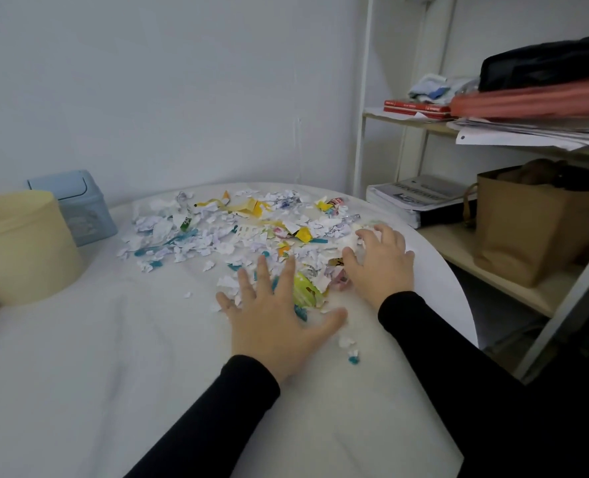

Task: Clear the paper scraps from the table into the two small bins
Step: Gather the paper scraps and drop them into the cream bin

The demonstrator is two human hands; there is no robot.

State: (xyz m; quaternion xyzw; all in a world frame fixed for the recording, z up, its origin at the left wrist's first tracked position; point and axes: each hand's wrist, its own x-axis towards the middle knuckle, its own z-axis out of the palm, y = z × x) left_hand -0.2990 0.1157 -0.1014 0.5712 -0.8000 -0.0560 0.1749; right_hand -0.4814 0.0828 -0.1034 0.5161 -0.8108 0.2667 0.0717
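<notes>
My hands, left (272, 326) and right (379, 267), lie flat and spread, holding nothing, on the near-right edge of the scraps (224, 232); both bins, cream (20, 250) and blue (82, 208), stand beyond the pile's left end, nearer my left.

- Paper scraps (237, 229): torn white, yellow, blue bits, strewn across far half of table.
- Cream bin (20, 246): round, upright, far left.
- Blue bin (79, 205): lidded, just behind cream bin.

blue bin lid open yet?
No, the blue bin behind the cream bin has its flap lid down, and both hands are flat on the scraps.
</notes>
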